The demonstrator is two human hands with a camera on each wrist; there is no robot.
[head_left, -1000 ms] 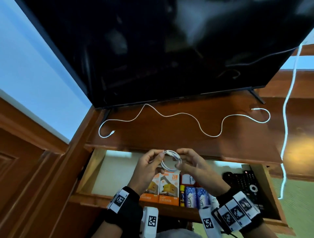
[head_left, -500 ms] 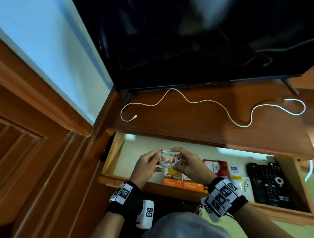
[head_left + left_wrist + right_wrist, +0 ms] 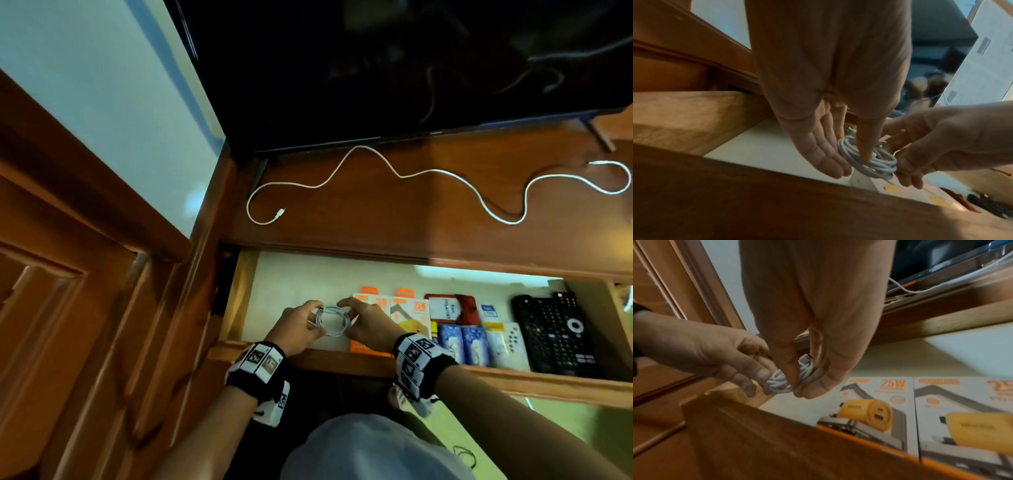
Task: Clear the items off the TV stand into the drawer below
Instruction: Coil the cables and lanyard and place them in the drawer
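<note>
Both sets of fingers (image 3: 865, 146) pinch the small coiled white charging cable (image 3: 331, 320): left hand (image 3: 297, 325) at its 9 o'clock, right hand (image 3: 366, 323) at 3, low inside the open wooden drawer (image 3: 239, 294). Let go unevenly and I'd guess the coil springs apart. Compared to a second ago it's dropped from bench-edge height. The long loose white cable (image 3: 404, 176) stays on the bench at 12.
</note>
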